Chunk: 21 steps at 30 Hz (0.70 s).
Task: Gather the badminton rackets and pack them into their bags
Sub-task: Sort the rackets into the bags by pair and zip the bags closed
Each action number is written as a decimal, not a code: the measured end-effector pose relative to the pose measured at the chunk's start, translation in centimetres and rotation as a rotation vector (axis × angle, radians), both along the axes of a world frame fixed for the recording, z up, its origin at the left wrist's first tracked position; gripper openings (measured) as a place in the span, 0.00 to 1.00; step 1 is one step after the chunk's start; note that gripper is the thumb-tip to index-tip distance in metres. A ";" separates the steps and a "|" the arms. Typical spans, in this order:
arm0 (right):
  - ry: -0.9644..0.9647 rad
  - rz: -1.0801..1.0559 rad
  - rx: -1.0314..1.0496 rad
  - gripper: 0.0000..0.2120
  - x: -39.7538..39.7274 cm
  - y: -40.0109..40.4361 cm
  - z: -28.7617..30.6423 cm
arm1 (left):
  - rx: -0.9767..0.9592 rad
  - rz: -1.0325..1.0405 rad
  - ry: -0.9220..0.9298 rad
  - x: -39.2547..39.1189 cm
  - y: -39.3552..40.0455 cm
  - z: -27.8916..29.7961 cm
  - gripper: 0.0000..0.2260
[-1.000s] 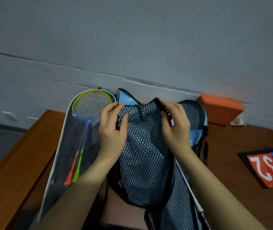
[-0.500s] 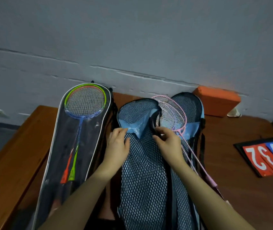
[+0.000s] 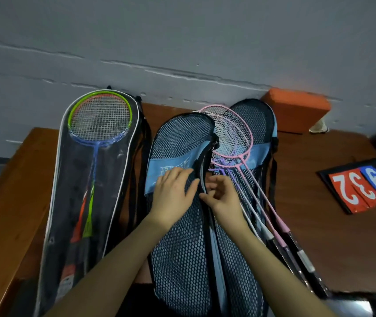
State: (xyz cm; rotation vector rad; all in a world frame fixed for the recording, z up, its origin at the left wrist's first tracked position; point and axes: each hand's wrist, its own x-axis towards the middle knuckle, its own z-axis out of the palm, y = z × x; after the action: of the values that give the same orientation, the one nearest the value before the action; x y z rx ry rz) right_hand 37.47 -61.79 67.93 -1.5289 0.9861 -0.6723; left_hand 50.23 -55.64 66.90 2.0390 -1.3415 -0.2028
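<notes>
Left hand [image 3: 173, 193] lies flat on the mesh bag's flap [image 3: 177, 156], fingers straight and together, likely pinning it so the edge stays put. Right hand [image 3: 222, 197] has fingers curled, pinching at the bag's open edge near the zipper line; can't tell if it has the pull itself. Pink and purple rackets [image 3: 230, 136] lie on the open half [image 3: 260, 124], handles sticking out toward the table [image 3: 319, 225] front. Clear bag [image 3: 86, 202] on the left already holds a green racket [image 3: 100, 117].

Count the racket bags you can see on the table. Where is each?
2: a clear bag on the left, closed over rackets, and a blue mesh bag at centre, lying open under both hands. Others may be hidden.
</notes>
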 end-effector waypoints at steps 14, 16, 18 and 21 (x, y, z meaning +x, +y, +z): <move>-0.030 -0.005 -0.061 0.11 -1.3 1.6 -0.3 | -0.104 0.031 0.783 -0.3 -1.0 2.4 0.11; 0.054 0.016 -0.188 0.13 -1.7 1.4 -0.1 | -0.153 0.001 0.751 0.3 -0.2 3.1 0.11; 0.132 0.007 -0.330 0.17 -2.3 1.1 -0.2 | -0.150 -0.018 0.642 0.9 0.7 3.2 0.12; 0.129 -0.101 -0.380 0.20 -2.6 0.5 -0.3 | -0.052 -0.021 0.423 1.1 1.6 2.7 0.16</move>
State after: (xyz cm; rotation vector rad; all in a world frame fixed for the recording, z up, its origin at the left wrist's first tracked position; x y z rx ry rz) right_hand 34.84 -61.33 67.63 -1.8817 1.0807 -0.8780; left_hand 51.28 -54.02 69.60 1.8092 -1.0897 -0.5683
